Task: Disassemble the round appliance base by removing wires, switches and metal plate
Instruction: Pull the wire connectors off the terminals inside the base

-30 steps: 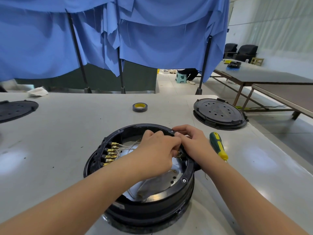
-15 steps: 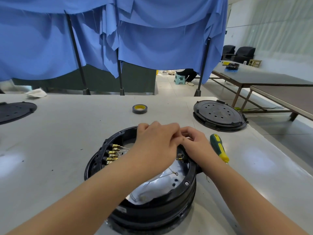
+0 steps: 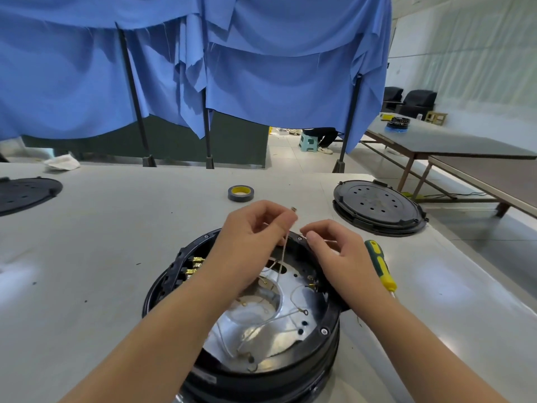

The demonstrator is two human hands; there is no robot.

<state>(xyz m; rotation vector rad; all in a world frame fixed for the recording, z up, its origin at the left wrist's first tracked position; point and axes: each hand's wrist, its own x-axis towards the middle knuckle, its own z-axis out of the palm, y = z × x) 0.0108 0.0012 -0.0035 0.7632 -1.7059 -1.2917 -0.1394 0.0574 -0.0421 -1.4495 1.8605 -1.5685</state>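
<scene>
Sitting on our grey tabletop (image 3: 116,257), the round black appliance base (image 3: 261,370) holds a shiny dished metal plate (image 3: 290,324), loose pale wires, and brass terminals (image 3: 194,267) along its left wall. Above its far rim, our left hand (image 3: 250,245) pinches a thin cream wire (image 3: 283,251) between curled fingers; our right hand (image 3: 334,251) pinches the same wire close beside it.

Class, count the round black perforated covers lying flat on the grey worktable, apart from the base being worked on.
2. One black cover lies at the table's right, beyond the screwdriver; another sits at the far left, cut off by the frame edge. More may lie outside the view.
</scene>
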